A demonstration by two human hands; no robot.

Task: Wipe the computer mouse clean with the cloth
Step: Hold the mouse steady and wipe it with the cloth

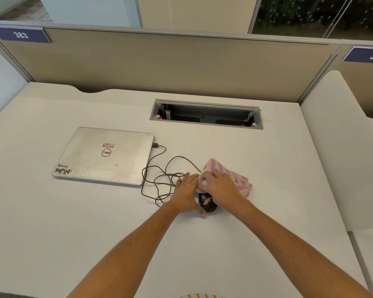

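A black computer mouse (208,204) with a pale smear on its back lies on the white desk (224,244). My left hand (186,193) lies against its left side, thumb curled round the near end, holding it. My right hand (220,187) presses a pink-and-cream striped cloth (237,179) onto the mouse's front half, which is hidden under the cloth and my fingers. The rest of the cloth bunches on the desk to the right.
The mouse's black cable (159,181) lies in loose loops left of my hands and plugs into a closed silver laptop (103,157). An open cable tray (206,115) is recessed in the desk behind. Beige partitions (159,61) bound the back.
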